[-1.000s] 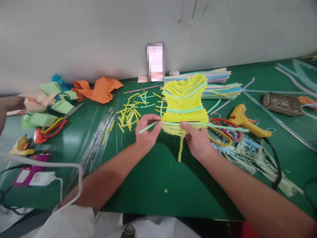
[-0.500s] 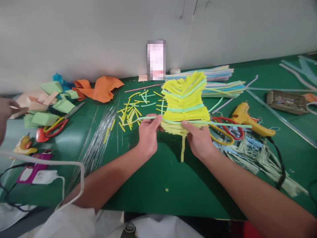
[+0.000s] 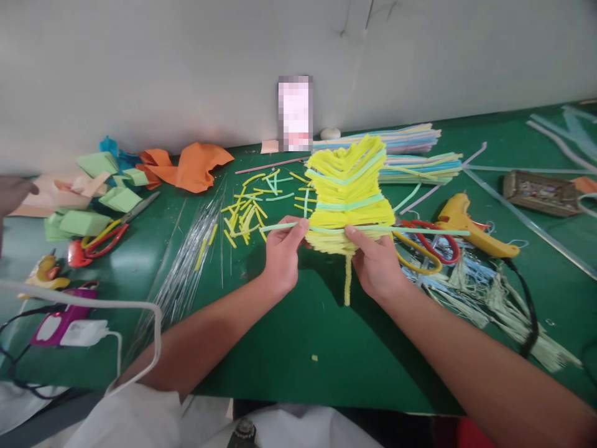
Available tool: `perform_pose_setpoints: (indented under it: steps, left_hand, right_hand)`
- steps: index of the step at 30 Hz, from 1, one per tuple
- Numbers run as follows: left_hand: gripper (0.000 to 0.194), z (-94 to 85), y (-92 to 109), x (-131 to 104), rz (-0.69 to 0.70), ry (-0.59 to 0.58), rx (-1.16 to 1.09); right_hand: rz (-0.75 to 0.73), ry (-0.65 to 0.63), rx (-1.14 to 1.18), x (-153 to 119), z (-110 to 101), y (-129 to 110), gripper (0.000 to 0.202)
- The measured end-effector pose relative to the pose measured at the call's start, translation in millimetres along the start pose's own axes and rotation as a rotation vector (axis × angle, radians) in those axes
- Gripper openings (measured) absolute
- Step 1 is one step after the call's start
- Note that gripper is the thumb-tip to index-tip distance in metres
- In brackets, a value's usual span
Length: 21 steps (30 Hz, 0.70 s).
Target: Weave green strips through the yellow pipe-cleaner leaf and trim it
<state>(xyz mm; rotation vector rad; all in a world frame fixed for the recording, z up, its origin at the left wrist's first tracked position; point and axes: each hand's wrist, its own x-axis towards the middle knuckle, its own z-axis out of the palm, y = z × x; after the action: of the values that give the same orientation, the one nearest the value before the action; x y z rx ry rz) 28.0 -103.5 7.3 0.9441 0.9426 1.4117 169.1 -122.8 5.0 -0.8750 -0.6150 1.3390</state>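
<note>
Between my hands is a leaf-shaped piece made of yellow pipe cleaners, with mint green ones set across it and a yellow stem hanging below. A long mint green pipe cleaner lies across its lower part and sticks out on both sides. My left hand pinches this strand at the leaf's left edge. My right hand grips the leaf's lower right, its thumb pressing the strand. The fingers behind the leaf are hidden.
Yellow cut pieces and thin wires lie left; pipe cleaner bundles lie behind. At right are scissors and a yellow glue gun. Crumpled paper and another person's hand are at left. A phone leans on the wall.
The mint green strand and my left hand have shifted slightly right, and the strand's left end sticks out less. The leaf's stem swung a little right. The other person's hand moved.
</note>
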Motion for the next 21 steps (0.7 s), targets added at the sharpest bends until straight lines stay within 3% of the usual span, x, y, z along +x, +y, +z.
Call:
perform_pose_setpoints:
  steps: [9, 15, 21]
  left_hand:
    - [0.019, -1.7, -1.6, 1.0, -0.012, 0.003, 0.040]
    - [0.021, 1.3, 0.6, 1.3, -0.124, 0.029, -0.076]
    - [0.032, 5.6, 7.9, 4.6, -0.309, -0.114, -0.107]
  right_hand:
    - [-0.030, 0.000, 0.008, -0.1, 1.8, -2.2, 0.054]
    - [-0.022, 0.022, 0.008, -0.7, 2.6, -2.0, 0.059]
    - [-0.020, 0.000, 0.023, -1.3, 3.9, -1.7, 0.062]
